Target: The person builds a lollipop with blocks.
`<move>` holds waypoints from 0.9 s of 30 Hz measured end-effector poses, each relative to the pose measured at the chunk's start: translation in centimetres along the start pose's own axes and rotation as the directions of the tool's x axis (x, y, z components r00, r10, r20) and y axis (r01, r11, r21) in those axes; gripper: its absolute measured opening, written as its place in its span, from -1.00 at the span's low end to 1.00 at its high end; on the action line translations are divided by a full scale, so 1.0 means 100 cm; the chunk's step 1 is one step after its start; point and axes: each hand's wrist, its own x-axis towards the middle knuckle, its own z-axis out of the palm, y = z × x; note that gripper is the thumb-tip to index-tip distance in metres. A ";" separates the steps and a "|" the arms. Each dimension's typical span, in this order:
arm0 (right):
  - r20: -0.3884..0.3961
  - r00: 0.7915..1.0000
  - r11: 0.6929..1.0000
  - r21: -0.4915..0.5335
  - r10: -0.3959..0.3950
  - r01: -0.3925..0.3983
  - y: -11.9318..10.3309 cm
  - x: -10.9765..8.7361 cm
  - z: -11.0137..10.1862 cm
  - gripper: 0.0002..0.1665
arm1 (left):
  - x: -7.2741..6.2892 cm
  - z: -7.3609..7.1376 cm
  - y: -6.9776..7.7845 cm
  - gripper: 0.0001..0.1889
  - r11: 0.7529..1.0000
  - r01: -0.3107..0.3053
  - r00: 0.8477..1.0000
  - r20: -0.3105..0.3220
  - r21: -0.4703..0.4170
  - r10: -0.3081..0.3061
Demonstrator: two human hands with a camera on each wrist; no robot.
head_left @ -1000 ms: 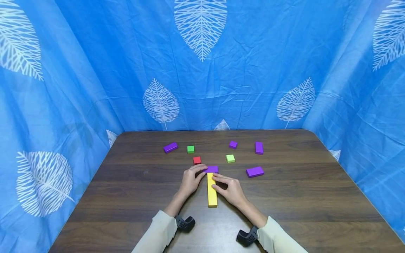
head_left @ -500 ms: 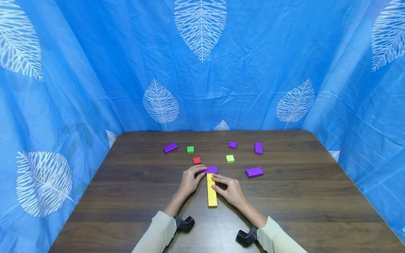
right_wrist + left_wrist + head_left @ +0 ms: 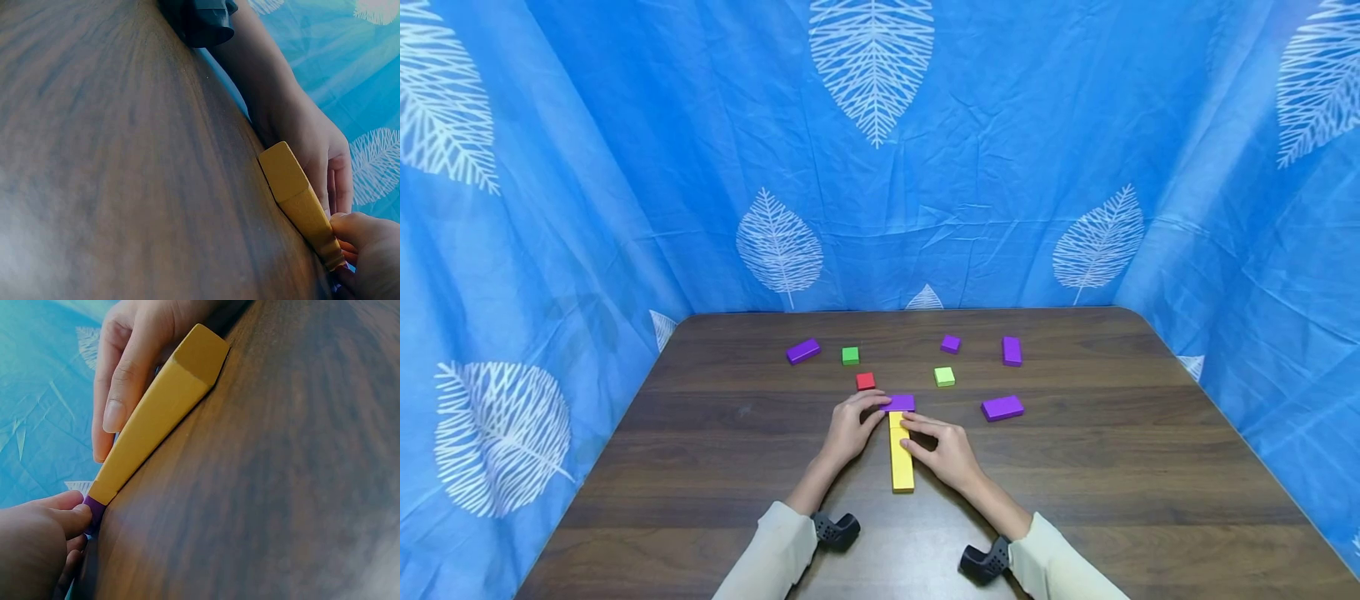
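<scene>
- The left hand has its grip closed down to a pinch: thumb and fingers hold the left end of a purple block.
- This purple block lies flat on the table, in the middle, with its long axis running from left to right. Its right end is nearly in line with the right side of the yellow row.
- A small yellow block lies just at the near side of the purple block; a thin seam parts it from the long yellow block.
- The long yellow block also lies flat, its long axis crosswise to the purple one: one end points toward the person, the other away, to the purple block.
- The right hand has its grip loose, with thumb and fingertips well apart. They touch the yellow row from the right side, and are not wrapped around it.
- Behind the left fingers, and near them, is a red block; farther away is a green block.
- To the right, well apart from the yellow row, a purple brick lies with its long axis nearly left to right.
- Farther back is a light green block.
</scene>
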 end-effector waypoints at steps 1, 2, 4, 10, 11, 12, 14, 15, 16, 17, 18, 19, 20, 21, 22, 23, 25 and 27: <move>0.002 1.000 1.000 0.000 0.002 -0.002 0.000 0.000 0.000 -0.67 | 0.000 0.000 0.000 -0.79 1.000 -0.006 1.000 -0.001 0.000 0.006; 0.003 1.000 1.000 0.001 0.003 -0.003 0.000 -0.001 0.000 -0.66 | 0.000 0.000 -0.001 -0.79 1.000 -0.012 1.000 -0.002 0.001 0.012; 0.003 1.000 1.000 0.003 0.006 -0.006 0.001 -0.001 0.000 -0.66 | 0.000 0.000 -0.001 -0.79 1.000 -0.021 1.000 -0.002 -0.009 0.021; -0.005 1.000 1.000 -0.003 0.010 -0.010 0.001 -0.001 0.000 -0.66 | 0.001 -0.002 -0.002 -0.82 0.997 0.004 1.000 -0.009 -0.080 -0.004; -0.005 1.000 1.000 -0.002 0.011 -0.011 0.002 -0.001 0.000 -0.66 | 0.002 -0.002 -0.003 -0.82 0.996 0.009 1.000 -0.016 -0.090 -0.011; -0.006 1.000 1.000 0.001 0.013 -0.013 0.001 0.000 0.000 -0.66 | 0.003 -0.003 -0.003 -0.82 0.995 0.010 0.999 -0.030 -0.102 -0.013; -0.004 1.000 1.000 0.005 0.019 -0.019 0.001 0.000 0.000 -0.66 | 0.004 -0.005 -0.004 -0.83 0.994 0.007 0.998 -0.068 -0.113 -0.015; -0.002 1.000 1.000 0.007 0.024 -0.024 0.001 0.001 0.000 -0.66 | 0.005 -0.007 -0.005 -0.83 0.993 0.003 0.996 -0.093 -0.115 -0.014; 0.000 1.000 1.000 0.010 0.029 -0.029 0.001 0.001 0.001 -0.66 | 0.006 -0.009 -0.006 -0.84 0.993 0.003 0.993 -0.120 -0.121 -0.017; 0.002 0.999 0.999 0.012 0.033 -0.033 0.001 0.001 0.001 -0.66 | 0.008 -0.010 -0.008 -0.84 0.993 0.004 0.989 -0.147 -0.122 -0.022; 0.003 0.999 0.999 0.013 0.037 -0.037 0.001 0.001 0.001 -0.66 | 0.009 -0.012 -0.009 -0.85 0.992 0.006 0.984 -0.173 -0.125 -0.028; 0.004 0.999 0.999 0.014 0.041 -0.041 0.001 0.001 0.001 -0.66 | 0.010 -0.014 -0.011 -0.86 0.992 0.013 0.980 -0.196 -0.128 -0.039; 0.005 0.999 0.999 0.017 0.045 -0.045 0.001 0.001 0.001 -0.66 | 0.011 -0.016 -0.012 -0.87 0.991 0.018 0.975 -0.217 -0.131 -0.047; 0.006 0.999 0.999 0.019 0.047 -0.047 0.002 0.001 0.001 -0.66 | 0.012 -0.018 -0.013 -0.87 0.991 0.026 0.970 -0.236 -0.134 -0.058; 0.007 0.999 0.999 0.021 0.048 -0.048 0.002 0.001 0.002 -0.66 | 0.013 -0.020 -0.014 -0.87 0.990 0.034 0.966 -0.250 -0.136 -0.067; 0.007 0.999 0.999 0.023 0.047 -0.047 0.002 0.001 0.002 -0.66 | 0.013 -0.021 -0.015 -0.87 0.990 0.045 0.962 -0.261 -0.132 -0.079; 0.008 0.999 0.999 0.027 0.046 -0.046 0.002 0.001 0.002 -0.66 | 0.015 -0.024 -0.016 -0.86 0.990 0.067 0.957 -0.274 -0.126 -0.099; 0.007 0.999 0.998 0.032 0.047 -0.047 0.002 0.001 0.001 -0.66 | 0.018 -0.025 -0.017 -0.83 0.990 0.083 0.956 -0.272 -0.109 -0.111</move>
